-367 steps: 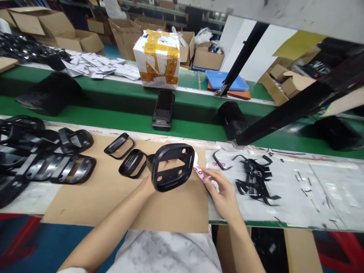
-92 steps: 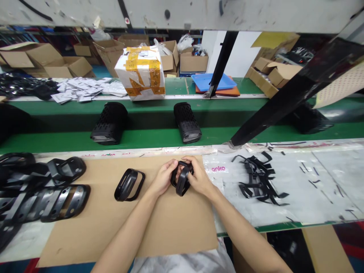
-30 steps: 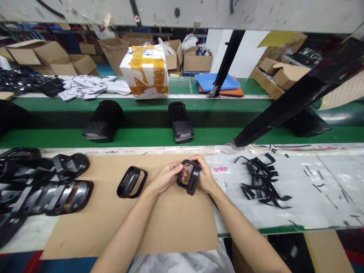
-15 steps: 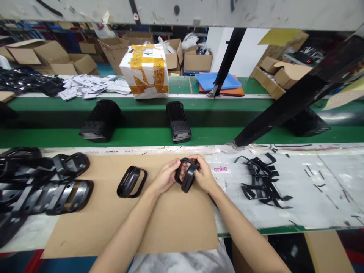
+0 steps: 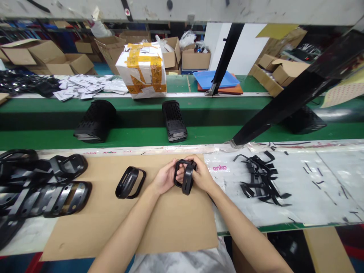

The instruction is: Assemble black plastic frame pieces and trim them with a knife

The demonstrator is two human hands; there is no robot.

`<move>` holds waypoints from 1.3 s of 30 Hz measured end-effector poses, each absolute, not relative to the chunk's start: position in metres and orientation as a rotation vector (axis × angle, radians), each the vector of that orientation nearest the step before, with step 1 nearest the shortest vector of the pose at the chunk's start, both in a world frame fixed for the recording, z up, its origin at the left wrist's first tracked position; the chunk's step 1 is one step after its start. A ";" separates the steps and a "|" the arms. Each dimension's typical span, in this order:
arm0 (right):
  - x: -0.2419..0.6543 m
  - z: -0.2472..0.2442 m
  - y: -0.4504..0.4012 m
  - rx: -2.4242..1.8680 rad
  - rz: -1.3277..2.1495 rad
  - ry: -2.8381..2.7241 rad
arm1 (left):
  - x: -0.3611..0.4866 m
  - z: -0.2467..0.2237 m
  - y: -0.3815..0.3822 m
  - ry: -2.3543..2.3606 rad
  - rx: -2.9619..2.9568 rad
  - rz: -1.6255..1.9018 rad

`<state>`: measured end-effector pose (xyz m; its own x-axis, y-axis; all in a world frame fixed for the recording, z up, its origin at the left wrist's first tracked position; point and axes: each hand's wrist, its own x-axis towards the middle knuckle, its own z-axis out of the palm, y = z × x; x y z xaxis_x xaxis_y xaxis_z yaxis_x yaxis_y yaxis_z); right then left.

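Over the brown cardboard sheet (image 5: 176, 223), a black plastic frame (image 5: 187, 181) with a raised band across it is held between both my hands. My left hand (image 5: 165, 177) grips its left rim, fingers curled behind the opening. From the right, my right hand (image 5: 201, 175) is closed around the band side, thumb on the near face; some of its fingertips are hidden behind the part. A second black frame (image 5: 131, 182) of similar shape lies on the cardboard, left of my left hand.
Several black frames (image 5: 68, 199) are piled at the left. Loose black strips (image 5: 260, 178) lie at the right. Black mesh-sided housings (image 5: 174, 121) stand on the green conveyor (image 5: 199, 134) behind. A slanted black post (image 5: 270, 102) rises at right, and a taped white box (image 5: 142, 70) sits beyond.
The frame in my hands has turned slightly, its band now more upright and its opening facing me more. My left hand's fingers have opened a little around the rim. The whole view has shifted slightly.
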<state>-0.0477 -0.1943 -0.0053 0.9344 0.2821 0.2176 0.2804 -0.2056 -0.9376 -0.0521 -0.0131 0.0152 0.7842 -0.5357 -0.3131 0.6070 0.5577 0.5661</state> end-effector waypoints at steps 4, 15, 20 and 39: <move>-0.049 -0.003 -0.197 -1.798 0.054 -0.448 | -0.051 0.011 -0.007 0.157 0.611 -0.845; -0.052 0.001 -0.199 -1.682 0.178 -0.360 | -0.056 0.010 -0.009 0.088 0.609 -0.808; -0.052 0.002 -0.199 -1.662 0.158 -0.346 | -0.059 0.011 -0.014 0.058 0.684 -0.710; -0.047 -0.004 -0.195 -1.573 0.053 -0.212 | -0.054 0.015 -0.016 0.105 0.771 -0.577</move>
